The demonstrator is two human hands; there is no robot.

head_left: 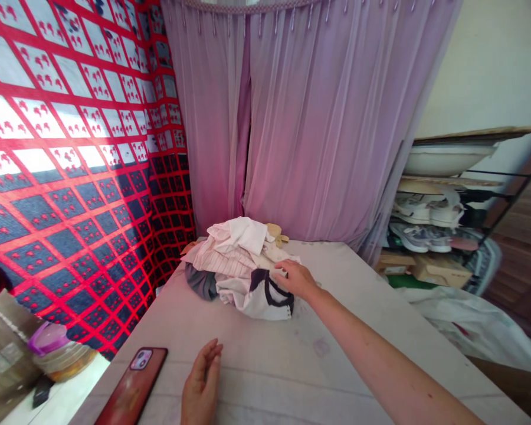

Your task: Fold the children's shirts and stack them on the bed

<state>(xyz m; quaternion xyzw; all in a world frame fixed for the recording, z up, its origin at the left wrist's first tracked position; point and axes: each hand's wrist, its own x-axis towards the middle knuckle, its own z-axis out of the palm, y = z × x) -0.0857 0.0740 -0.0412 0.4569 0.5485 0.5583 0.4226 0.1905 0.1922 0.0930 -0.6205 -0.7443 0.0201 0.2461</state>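
A heap of clothes lies on the sheet-covered surface in the head view. On top are pale pink and striped pieces, with a dark grey piece at the left side. At the front right of the heap is a white garment with black trim. My right hand reaches over that trim, fingers stretched and slightly bent, with a gap between fingers and thumb. Whether the fingertips touch the cloth I cannot tell. Nearer to me, my left hand rests loosely with its fingers extended, holding nothing, right of a phone.
Purple curtains hang behind the heap, and a red-grid patterned cloth covers the left side. A rack with shoes and a white basin stands at right. At lower left are a cardboard box and a purple-lidded tub.
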